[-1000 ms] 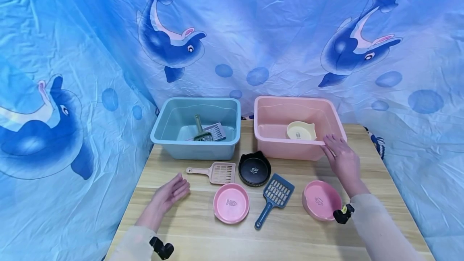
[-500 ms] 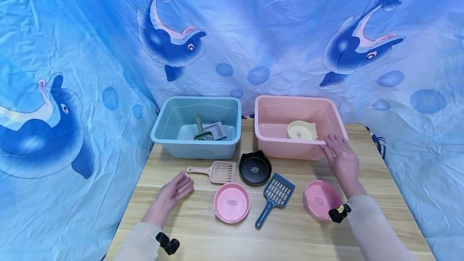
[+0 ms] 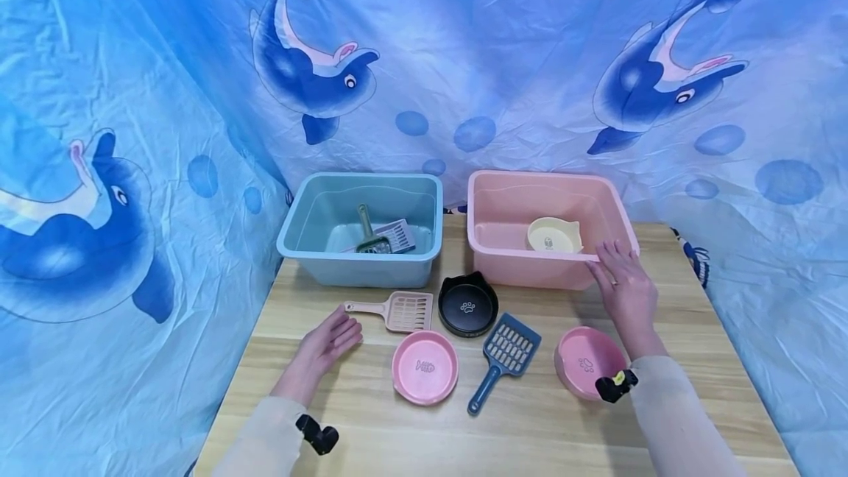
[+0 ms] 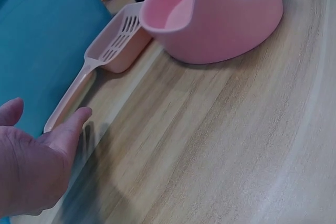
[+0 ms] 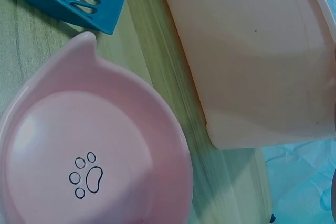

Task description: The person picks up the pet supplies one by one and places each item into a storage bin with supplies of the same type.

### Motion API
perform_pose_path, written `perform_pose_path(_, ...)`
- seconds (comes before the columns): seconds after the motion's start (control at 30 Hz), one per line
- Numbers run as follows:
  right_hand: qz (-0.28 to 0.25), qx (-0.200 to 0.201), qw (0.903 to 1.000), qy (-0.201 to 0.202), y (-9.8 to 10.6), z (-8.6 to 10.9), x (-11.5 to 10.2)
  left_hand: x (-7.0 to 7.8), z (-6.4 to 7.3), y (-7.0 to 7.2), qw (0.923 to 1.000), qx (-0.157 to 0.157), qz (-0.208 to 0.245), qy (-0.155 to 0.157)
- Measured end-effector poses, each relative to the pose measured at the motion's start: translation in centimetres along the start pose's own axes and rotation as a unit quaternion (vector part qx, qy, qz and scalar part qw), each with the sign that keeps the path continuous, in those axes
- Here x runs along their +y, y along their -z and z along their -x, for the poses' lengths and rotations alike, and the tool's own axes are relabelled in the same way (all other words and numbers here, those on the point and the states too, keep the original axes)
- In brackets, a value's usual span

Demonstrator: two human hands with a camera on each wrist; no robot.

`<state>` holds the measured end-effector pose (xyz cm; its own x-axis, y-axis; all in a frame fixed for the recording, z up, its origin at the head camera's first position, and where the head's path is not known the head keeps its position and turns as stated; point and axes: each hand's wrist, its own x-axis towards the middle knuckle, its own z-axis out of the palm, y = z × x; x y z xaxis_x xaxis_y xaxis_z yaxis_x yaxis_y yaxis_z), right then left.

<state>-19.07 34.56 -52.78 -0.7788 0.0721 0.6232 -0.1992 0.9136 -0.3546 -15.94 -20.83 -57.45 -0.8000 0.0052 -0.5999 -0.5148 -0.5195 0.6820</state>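
In the head view my left hand (image 3: 324, 348) is held above the table, fingers loosely extended and holding nothing. Its fingertips are close to the handle end of a pale pink litter scoop (image 4: 118, 40); whether they touch is unclear. My right hand (image 3: 626, 293) rests at the front right corner of the pink plastic bin (image 3: 530, 271), its fingers over the rim. That hand is almost wholly outside the right wrist view. Inside this bin lies a cream cat-eared bowl (image 3: 555, 234). Below the right wrist stands a pink bowl with a paw print (image 5: 79, 129).
The blue bin (image 3: 371, 271) at the back left contains a green scoop (image 3: 366, 223) and a pale purple scoop (image 3: 400, 234). Between the hands lie a black cat-eared bowl (image 3: 467, 306), a pink fish-print bowl (image 3: 425, 366) and a blue litter scoop (image 3: 510, 344). A dolphin curtain surrounds the table.
My left hand has moved to the right, toward the handle of the pale pink scoop. The right hand stays at the pink bin's rim. The whole head view shifts slightly.
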Motion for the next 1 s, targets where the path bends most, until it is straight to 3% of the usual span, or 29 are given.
perform_pose_path(0.43,-0.008,0.0,0.9997,-0.022,-0.1,-0.1,-0.1,-0.2,-1.0,-0.9,0.9998,0.006,0.016,0.004)
perform_pose_path(0.67,-0.01,0.006,0.9998,-0.016,0.0,-0.2,-0.1,-0.7,-1.6,-1.7,0.9981,-0.007,0.06,0.007)
perform_pose_path(1.0,-0.012,-0.002,0.9998,-0.018,0.1,-0.2,-0.1,-1.4,-2.8,-3.5,0.9925,0.014,0.122,-0.003)
